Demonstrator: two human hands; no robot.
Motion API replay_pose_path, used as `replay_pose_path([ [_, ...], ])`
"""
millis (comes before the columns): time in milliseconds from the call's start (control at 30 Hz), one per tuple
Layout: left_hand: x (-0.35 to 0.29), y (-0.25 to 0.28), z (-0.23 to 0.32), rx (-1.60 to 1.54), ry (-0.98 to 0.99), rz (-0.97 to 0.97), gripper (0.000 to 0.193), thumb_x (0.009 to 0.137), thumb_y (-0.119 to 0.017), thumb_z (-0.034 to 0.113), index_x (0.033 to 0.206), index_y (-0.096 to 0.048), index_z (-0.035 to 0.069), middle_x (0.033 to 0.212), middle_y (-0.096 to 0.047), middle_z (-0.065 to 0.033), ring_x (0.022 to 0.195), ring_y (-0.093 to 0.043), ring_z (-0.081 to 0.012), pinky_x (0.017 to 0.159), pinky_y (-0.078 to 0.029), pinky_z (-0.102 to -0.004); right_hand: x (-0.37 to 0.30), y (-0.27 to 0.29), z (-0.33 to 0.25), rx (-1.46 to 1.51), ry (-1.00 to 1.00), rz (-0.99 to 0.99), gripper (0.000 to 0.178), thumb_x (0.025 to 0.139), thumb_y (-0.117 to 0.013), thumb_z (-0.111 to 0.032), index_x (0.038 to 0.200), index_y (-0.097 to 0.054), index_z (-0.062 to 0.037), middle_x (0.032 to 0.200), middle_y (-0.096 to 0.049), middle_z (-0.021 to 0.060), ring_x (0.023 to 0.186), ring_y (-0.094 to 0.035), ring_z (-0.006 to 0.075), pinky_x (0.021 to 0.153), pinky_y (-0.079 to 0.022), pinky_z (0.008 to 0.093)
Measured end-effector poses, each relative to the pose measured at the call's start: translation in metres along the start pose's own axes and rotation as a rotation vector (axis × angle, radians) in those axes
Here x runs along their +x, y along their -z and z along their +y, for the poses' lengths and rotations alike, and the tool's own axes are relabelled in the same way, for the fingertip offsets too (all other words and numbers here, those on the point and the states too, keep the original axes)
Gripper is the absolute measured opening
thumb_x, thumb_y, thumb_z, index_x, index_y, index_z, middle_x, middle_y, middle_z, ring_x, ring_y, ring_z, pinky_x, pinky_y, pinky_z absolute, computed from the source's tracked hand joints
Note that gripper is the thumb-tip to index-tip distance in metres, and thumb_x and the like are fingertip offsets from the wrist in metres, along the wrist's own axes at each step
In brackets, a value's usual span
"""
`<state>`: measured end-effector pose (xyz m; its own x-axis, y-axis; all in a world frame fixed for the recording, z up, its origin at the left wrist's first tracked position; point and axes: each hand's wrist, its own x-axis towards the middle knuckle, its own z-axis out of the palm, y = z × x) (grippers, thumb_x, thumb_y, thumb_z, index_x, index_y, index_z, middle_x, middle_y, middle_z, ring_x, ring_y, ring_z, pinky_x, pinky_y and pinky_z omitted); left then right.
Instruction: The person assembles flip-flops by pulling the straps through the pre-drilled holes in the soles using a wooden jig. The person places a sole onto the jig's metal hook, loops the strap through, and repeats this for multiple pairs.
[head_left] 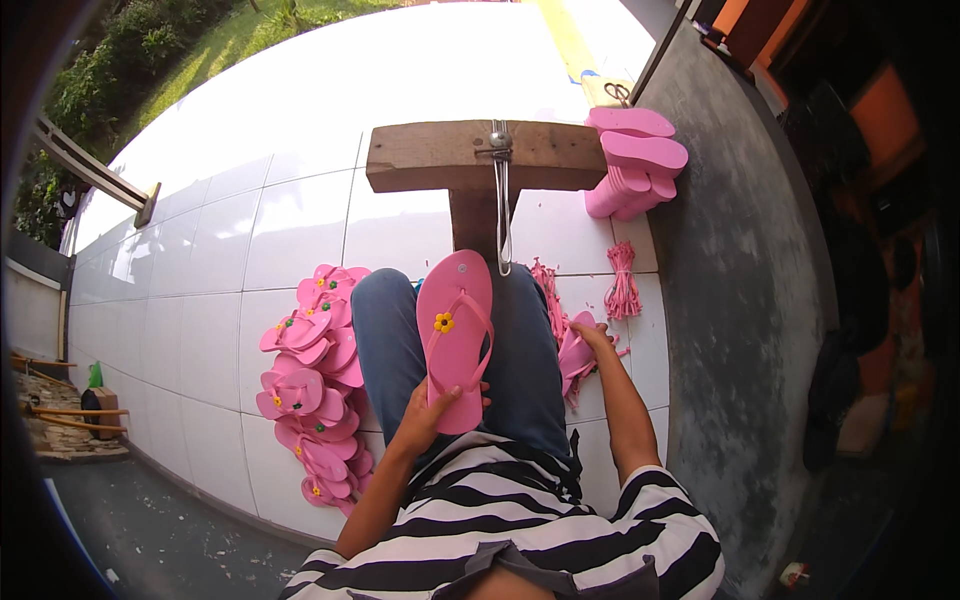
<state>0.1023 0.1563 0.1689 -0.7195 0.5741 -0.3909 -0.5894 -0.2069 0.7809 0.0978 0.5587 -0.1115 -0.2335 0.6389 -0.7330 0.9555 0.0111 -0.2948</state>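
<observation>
My left hand [428,408] is closed round the heel end of a pink flip-flop [458,350], holding it above my lap with its top side up. A yellow flower ornament [444,322] sits on its strap. To the right of my thigh, my right hand [598,338] has its fingers on a pink sole [576,350], seen at a slant and partly covered by the fingers. Loose pink straps [548,290] lie beside and under that sole on the tiles.
Ahead of my knees stands a T-shaped wooden stand [430,158] with a long metal hook [503,225] hanging from it. Pink flip-flops [318,400] are heaped at left. Stacked soles [640,160], scissors [617,93] and a bundle of straps [622,282] are at right.
</observation>
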Motion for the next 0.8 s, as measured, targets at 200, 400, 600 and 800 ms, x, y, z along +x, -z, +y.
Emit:
replay_pose_path([
  [200, 0.007, -0.005, 0.003, -0.035, -0.007, -0.066, 0.048, 0.097, -0.060, 0.025, 0.133, -0.045, -0.003, 0.117, -0.064, -0.0204, 0.102, -0.069, -0.0309, 0.090, -0.056, -0.0402, -0.002, 0.047, 0.010, 0.248, 0.297, 0.028, 0.089, 0.071, -0.081, -0.033, 0.139, -0.039, 0.0060, 0.128, -0.053, 0.0289, 0.114, -0.058, 0.0349, 0.093, -0.050, 0.0397],
  [400, -0.004, -0.005, 0.009, -0.002, -0.051, 0.042, 0.048, 0.096, -0.061, 0.027, 0.132, -0.048, -0.002, 0.117, -0.065, -0.0177, 0.105, -0.067, -0.0271, 0.092, -0.053, -0.0384, -0.164, 0.150, -0.006, 0.238, 0.898, 0.188, 0.030, 0.096, -0.063, -0.021, 0.115, -0.062, 0.0017, 0.107, -0.068, 0.0085, 0.099, -0.065, 0.0213, 0.085, -0.052, 0.0341],
  [600, 0.004, -0.006, 0.008, 0.142, -0.059, -0.086, 0.043, 0.100, -0.057, 0.025, 0.134, -0.048, -0.001, 0.121, -0.065, -0.0163, 0.112, -0.063, -0.0211, 0.099, -0.047, -0.0329, -0.305, 0.225, 0.041, 1.226, 0.894, 0.248, 0.030, 0.095, -0.066, -0.013, 0.121, -0.057, -0.0001, 0.110, -0.066, 0.0070, 0.101, -0.064, 0.0137, 0.091, -0.051, 0.0302],
  [800, 0.006, -0.006, 0.008, -0.037, 0.063, -0.140, 0.042, 0.099, -0.056, 0.020, 0.135, -0.047, -0.001, 0.119, -0.066, -0.0148, 0.111, -0.063, -0.0216, 0.099, -0.047, -0.0328, -0.351, 0.153, -0.027, 0.942, 0.941, -0.277, 0.047, 0.093, -0.068, -0.009, 0.133, -0.048, 0.0020, 0.105, -0.069, 0.0086, 0.092, -0.066, 0.0108, 0.084, -0.052, 0.0244],
])
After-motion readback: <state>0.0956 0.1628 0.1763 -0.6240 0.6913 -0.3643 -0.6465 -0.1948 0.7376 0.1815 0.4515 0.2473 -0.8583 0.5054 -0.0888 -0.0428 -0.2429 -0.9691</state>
